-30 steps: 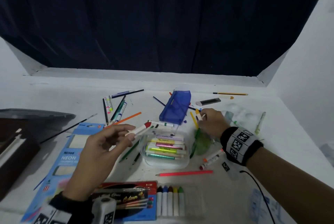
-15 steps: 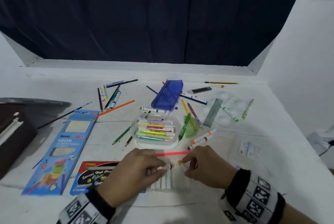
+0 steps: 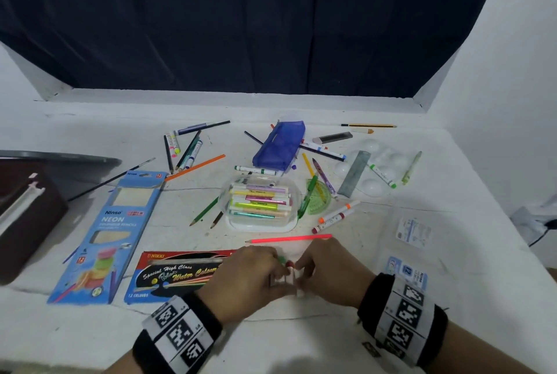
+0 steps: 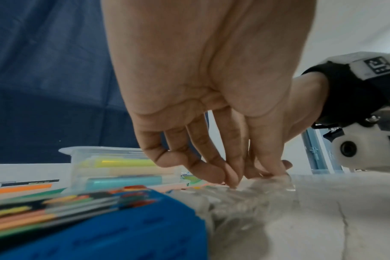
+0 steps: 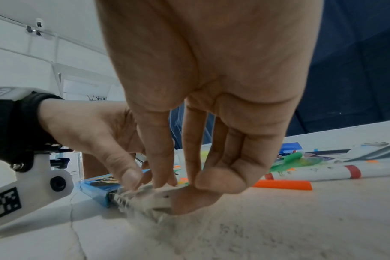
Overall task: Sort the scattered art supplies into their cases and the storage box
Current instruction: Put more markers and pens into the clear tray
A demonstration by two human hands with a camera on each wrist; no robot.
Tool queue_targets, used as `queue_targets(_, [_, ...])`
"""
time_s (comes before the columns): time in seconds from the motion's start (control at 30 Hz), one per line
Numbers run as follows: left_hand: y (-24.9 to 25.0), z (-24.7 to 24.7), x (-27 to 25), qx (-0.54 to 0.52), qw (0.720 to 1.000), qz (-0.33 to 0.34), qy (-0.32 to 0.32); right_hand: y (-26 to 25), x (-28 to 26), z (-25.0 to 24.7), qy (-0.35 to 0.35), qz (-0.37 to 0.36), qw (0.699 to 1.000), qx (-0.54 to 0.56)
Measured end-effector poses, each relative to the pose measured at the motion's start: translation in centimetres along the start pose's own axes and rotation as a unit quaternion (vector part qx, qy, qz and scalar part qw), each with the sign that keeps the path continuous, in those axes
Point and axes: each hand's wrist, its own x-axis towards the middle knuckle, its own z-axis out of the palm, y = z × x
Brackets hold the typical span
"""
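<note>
Both my hands meet over the clear marker tray [image 5: 149,195] that sticks out of the red and blue water colour pen case [image 3: 180,274] at the table's front. My left hand [image 3: 275,271] pinches a white red-capped marker [image 3: 290,265] down onto the tray, fingertips bunched together [image 4: 245,176]. At the tray's right end, my right hand [image 3: 301,272] pinches it, thumb beneath and fingers on top [image 5: 185,186]. A green cap [image 3: 281,259] peeks out beside the red one. The hands hide the other markers in the tray.
Behind my hands lie a pink pencil [image 3: 289,239] and the clear storage box [image 3: 289,224] with several markers. Farther back sit a blue pouch [image 3: 280,147], a green protractor [image 3: 319,201], a ruler [image 3: 354,173], a palette [image 3: 376,168] and loose pens. The neon pencil box [image 3: 120,223] lies left.
Both hands came back from the table's middle to the front tray, the left carrying the red-capped marker. They have drawn closer together and lower onto the tray.
</note>
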Motion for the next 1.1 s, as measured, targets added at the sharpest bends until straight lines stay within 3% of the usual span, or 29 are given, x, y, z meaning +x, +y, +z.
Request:
queue_targets(0.23, [-0.3,-0.4,0.7,0.044,0.998,-0.034,-0.025,-0.8,0.3,-0.5,-0.004,0.009,1.0,-0.02])
queue_targets(0.6, [0.2,-0.4,1.9,0.119,0.992,-0.04,-0.022,-0.7,0.5,-0.3,0.002,0.043,0.991,-0.127])
queue_targets(0.8, [0.5,-0.5,2.3,0.116,0.992,-0.047,0.0,-0.7,0.7,0.2,0.023,0.048,0.991,-0.12])
queue_targets(1.1, [0.5,-0.9,2.6,0.074,0.991,-0.105,-0.028,0.6,2.1,0.1,0.015,-0.031,0.993,-0.115])
